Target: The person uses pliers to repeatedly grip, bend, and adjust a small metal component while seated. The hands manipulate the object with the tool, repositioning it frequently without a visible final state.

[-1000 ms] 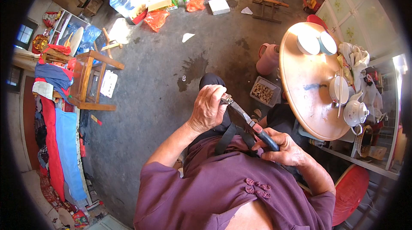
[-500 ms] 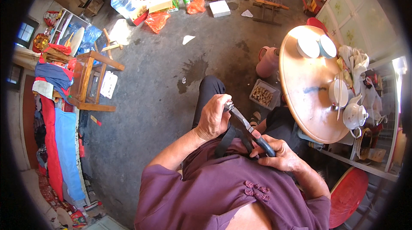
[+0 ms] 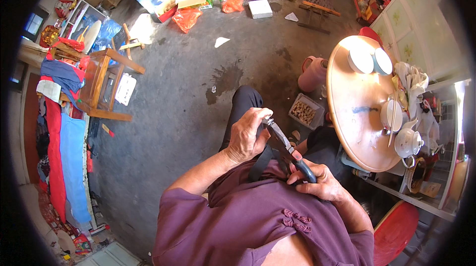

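Note:
In my right hand [image 3: 320,179] is a long metal tool [image 3: 280,135] with a dark blue-black handle. My right fingers wrap the handle, and the thumb presses near where the metal begins. My left hand [image 3: 248,134] is closed at the tool's far end, by a small shiny piece [image 3: 267,118]; I cannot tell whether that piece belongs to the tool. Both hands are in front of my purple shirt, over my lap. A black strap [image 3: 261,164] hangs just under the tool. Exactly what kind of tool it is does not show.
At the right, a round wooden table [image 3: 352,112] bears bowls, chopsticks and a white teapot [image 3: 409,142]. A pink jug [image 3: 312,75] and a tub of peanut-like pieces [image 3: 305,110] stand beside it. A wooden frame [image 3: 111,87] is at the left. Bags and boxes lie at the back.
The view has shifted slightly, so the table and floor things sit a little differently. Both hands keep nearly the same hold, with the tool tilted slightly more steeply.

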A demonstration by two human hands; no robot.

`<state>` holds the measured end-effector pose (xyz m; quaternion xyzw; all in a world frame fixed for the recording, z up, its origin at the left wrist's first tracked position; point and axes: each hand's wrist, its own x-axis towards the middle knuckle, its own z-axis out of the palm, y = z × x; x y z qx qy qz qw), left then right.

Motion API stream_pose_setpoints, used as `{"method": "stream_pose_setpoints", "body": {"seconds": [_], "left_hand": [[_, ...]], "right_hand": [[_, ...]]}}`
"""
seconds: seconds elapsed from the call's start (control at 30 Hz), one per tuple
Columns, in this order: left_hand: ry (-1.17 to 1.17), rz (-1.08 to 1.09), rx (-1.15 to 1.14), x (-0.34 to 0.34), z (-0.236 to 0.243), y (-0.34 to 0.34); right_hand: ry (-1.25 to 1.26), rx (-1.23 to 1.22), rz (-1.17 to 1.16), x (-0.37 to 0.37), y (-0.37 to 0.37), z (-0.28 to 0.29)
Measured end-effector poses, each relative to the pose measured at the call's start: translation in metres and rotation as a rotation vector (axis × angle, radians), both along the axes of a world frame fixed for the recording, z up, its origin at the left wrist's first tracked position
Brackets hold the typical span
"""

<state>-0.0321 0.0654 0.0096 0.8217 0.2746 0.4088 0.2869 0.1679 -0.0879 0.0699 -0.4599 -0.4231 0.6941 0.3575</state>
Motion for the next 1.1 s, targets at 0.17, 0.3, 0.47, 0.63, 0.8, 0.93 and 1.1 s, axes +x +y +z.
{"method": "stream_pose_setpoints", "body": {"seconds": [0.17,0.3,0.47,0.63,0.8,0.93,1.1], "left_hand": [[-0.049,0.058,-0.137,0.005,-0.004,-0.008],[-0.021,0.079,-0.006,0.004,-0.011,-0.005],[0.037,0.103,0.277,0.003,-0.01,0.007],[-0.061,0.063,0.305,0.002,-0.017,0.015],[-0.059,0.005,0.286,0.005,-0.014,0.02],[-0.122,-0.017,0.079,0.007,-0.011,0.012],[-0.089,-0.013,-0.026,0.006,-0.009,0.011]], "right_hand": [[-0.033,0.029,0.019,0.001,0.001,0.001],[-0.03,0.05,0.02,0.002,0.0,-0.001],[-0.059,0.093,0.016,0.001,-0.001,-0.003],[-0.106,0.096,0.031,-0.001,0.0,0.001],[-0.053,0.078,-0.046,-0.005,-0.009,-0.009],[-0.09,0.121,-0.021,-0.004,-0.008,-0.006],[-0.173,0.074,-0.109,-0.003,-0.007,0.0]]}}
